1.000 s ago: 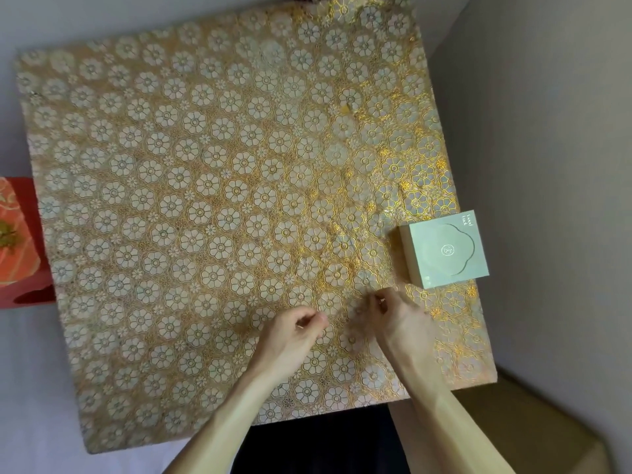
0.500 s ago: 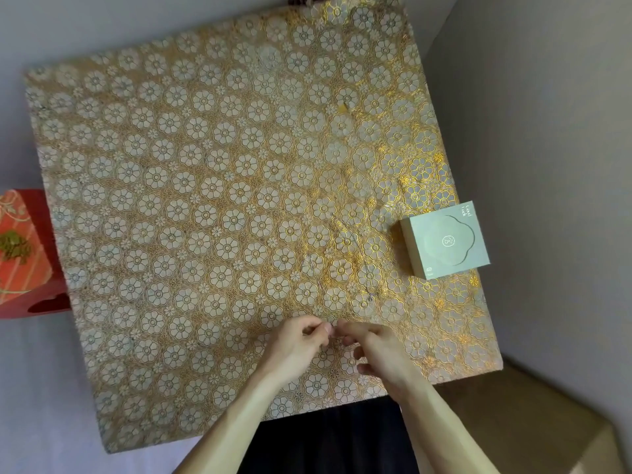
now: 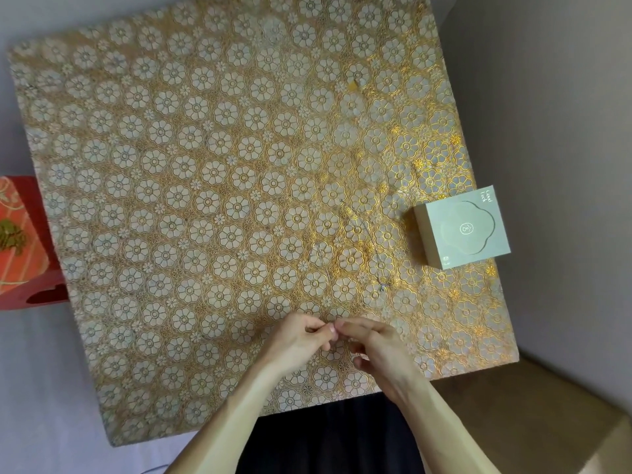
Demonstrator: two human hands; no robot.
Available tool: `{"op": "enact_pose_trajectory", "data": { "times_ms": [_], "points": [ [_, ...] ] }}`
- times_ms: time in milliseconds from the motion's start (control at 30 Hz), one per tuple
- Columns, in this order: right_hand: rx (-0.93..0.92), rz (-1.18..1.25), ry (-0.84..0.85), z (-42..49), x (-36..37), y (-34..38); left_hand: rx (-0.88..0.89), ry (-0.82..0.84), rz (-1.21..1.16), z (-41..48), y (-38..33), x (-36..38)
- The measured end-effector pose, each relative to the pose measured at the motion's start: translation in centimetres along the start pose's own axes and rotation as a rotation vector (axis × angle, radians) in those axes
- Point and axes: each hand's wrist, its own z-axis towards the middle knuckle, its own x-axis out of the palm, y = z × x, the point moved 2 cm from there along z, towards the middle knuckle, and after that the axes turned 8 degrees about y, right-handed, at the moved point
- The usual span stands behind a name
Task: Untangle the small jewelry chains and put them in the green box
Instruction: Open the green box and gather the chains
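Thin jewelry chains (image 3: 371,241) lie on the gold floral cloth (image 3: 205,200), barely visible as fine lines running from the middle right down towards my hands. The pale green box (image 3: 465,230) stands closed at the cloth's right edge. My left hand (image 3: 301,340) and my right hand (image 3: 379,350) meet fingertip to fingertip near the front edge. Both pinch the near end of a chain between thumb and forefinger. The pinched part is too fine to make out clearly.
A red gift box (image 3: 20,241) sits off the cloth's left edge. A grey wall (image 3: 564,131) runs along the right side. A brown cardboard box (image 3: 533,415) stands at the lower right, below the table corner.
My right hand has moved left, away from the box side, and its fingertips now meet those of my left hand. The left hand has hardly moved.
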Motion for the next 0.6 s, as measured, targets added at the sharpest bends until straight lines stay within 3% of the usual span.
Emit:
{"op": "enact_pose_trajectory", "data": {
  "times_ms": [200, 367, 467, 600],
  "points": [
    [-0.067, 0.099, 0.026, 1.3, -0.3, -0.2, 0.032, 0.110, -0.092, 1.7, 0.8, -1.5],
    [-0.136, 0.118, 0.005, 1.6, 0.4, 0.1, 0.088, 0.267, -0.431, 3.5, -0.2, -1.9],
    [-0.202, 0.071, -0.073, 1.3, 0.6, 1.0, 0.133, 0.234, -0.631, 4.4, -1.4, -2.0],
    [-0.265, 0.014, -0.158, 0.6, 0.1, 1.4, 0.167, 0.070, -0.614, 5.2, -3.2, -3.8]
  ]
}}
